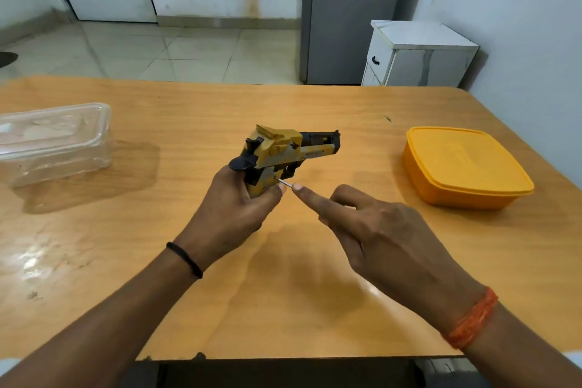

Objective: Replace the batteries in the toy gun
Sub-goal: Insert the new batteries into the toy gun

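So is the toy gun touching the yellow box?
Apart. The head view shows bare table between the toy gun, held up in the left hand, and the yellow box on the right.

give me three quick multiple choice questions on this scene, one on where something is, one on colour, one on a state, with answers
1. Where does the clear box stand on the table?
A. far left
B. far right
C. under the toy gun

2. What colour is the lidded box on the right?
A. blue
B. orange-yellow
C. green

3. What is the left hand doing?
A. lying flat on the table
B. gripping the toy gun by its handle
C. lifting a lid

Answers:
1 A: the clear box sits by the left edge, apart from the gun.
2 B: both its lid and body are orange-yellow.
3 B: its fingers curl round the handle, while the right hand holds a thin metal tool whose tip is against the handle.
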